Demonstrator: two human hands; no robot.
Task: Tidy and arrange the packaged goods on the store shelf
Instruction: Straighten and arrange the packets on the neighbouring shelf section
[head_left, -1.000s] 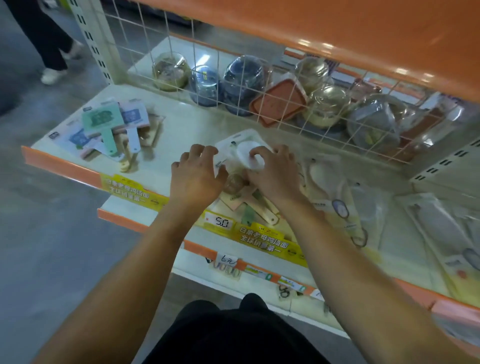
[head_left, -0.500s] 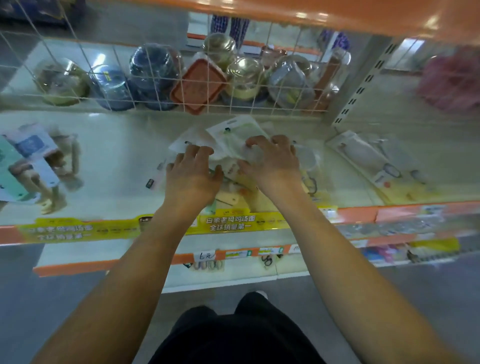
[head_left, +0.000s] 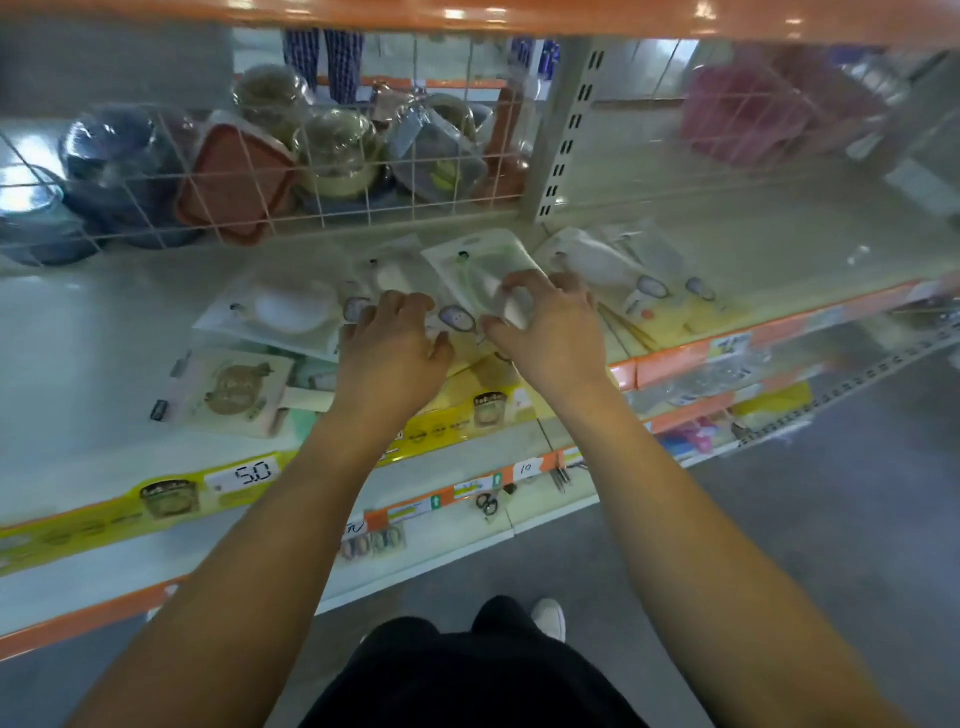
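Flat white packets lie in a loose pile on the pale shelf (head_left: 104, 332). My right hand (head_left: 550, 327) grips the near end of one white packet (head_left: 478, 265) that fans away toward the wire grid. My left hand (head_left: 395, 348) rests with fingers curled on the neighbouring packets (head_left: 389, 275), pressing them down. A packet with a round white item (head_left: 291, 312) lies just left of my left hand. A pink card packet with a brown print (head_left: 234, 389) sits nearer the shelf's front edge. More white packets (head_left: 613, 270) lie to the right of my right hand.
A wire grid (head_left: 332, 208) closes the back of the shelf, with glass jars and an orange-lidded box (head_left: 234, 182) behind it. A slotted upright post (head_left: 566, 130) stands behind the pile. An orange shelf (head_left: 467, 15) hangs overhead. Yellow price strips (head_left: 244, 475) line the front edge.
The view has swung right along the shelf. Both hands have shifted from the round-item packet to the packets on its right, and my right hand now holds a white packet.
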